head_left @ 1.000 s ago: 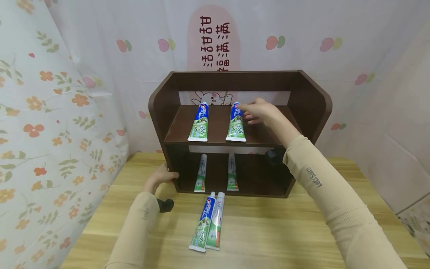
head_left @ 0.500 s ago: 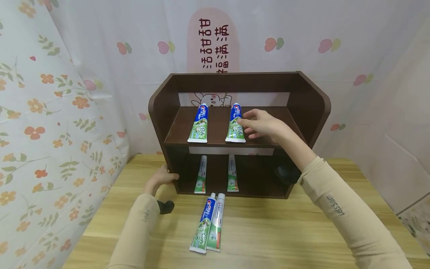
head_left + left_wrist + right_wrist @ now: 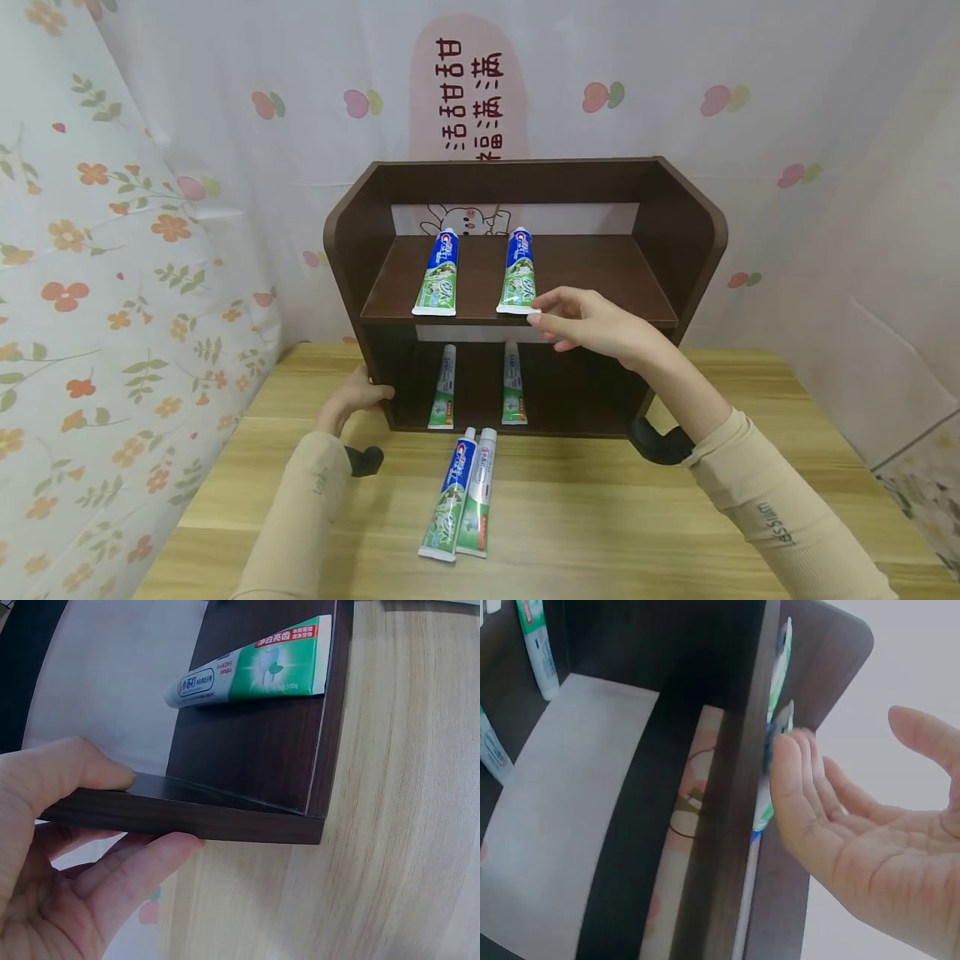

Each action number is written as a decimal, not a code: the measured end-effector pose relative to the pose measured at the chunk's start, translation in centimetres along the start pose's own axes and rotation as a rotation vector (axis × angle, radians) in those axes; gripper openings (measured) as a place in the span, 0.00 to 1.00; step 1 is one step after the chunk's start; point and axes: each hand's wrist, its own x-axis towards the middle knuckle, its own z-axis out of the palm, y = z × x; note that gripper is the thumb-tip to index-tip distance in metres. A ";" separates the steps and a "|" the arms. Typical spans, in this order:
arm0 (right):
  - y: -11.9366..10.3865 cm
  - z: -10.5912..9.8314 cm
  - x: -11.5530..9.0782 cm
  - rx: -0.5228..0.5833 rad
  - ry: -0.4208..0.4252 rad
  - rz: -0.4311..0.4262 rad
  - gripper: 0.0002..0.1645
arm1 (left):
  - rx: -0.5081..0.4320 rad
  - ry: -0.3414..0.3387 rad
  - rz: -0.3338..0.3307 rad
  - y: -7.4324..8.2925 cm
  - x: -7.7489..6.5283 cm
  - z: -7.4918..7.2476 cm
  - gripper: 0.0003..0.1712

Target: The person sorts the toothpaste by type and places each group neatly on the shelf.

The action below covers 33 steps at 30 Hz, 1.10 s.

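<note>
A dark brown two-tier shelf [image 3: 592, 275] stands on the table. My left hand [image 3: 358, 393] grips its left side panel, thumb inside and fingers outside in the left wrist view. Two blue and green toothpaste tubes, a left one [image 3: 437, 275] and a right one [image 3: 518, 275], lie on the upper tier, flat ends at the front edge. My right hand [image 3: 600, 327] is by the right tube's flat end, fingers bent; in the right wrist view nothing is held and the thumb stands apart. On the lower tier lie two white and green tubes, left [image 3: 442, 387] and right [image 3: 513, 385].
In front of the shelf, another blue and green tube [image 3: 450, 500] partly overlaps a white and green tube [image 3: 477, 496] on the wooden table [image 3: 570, 517]. A floral curtain [image 3: 135, 275] hangs at the left, and a printed cloth [image 3: 645, 50] behind the shelf.
My right hand has moved from the cap end of the right upper tube down along it to its flat front end. The left hand stays on the side panel.
</note>
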 end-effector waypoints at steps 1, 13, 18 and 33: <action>0.3 0.2 -0.1 0.010 -0.014 -0.007 0.29 | 0.005 -0.002 -0.002 0.0 0.0 0.0 0.30; 5.6 4.8 1.2 0.085 -0.105 0.103 0.32 | 0.038 -0.022 -0.017 0.1 -0.2 0.1 0.33; 8.0 6.9 2.1 0.114 -0.137 0.143 0.33 | 0.047 -0.020 -0.030 0.4 0.1 0.1 0.35; 13.1 15.9 4.2 0.168 -0.108 0.357 0.33 | 0.048 -0.020 -0.035 0.3 -0.2 -0.3 0.34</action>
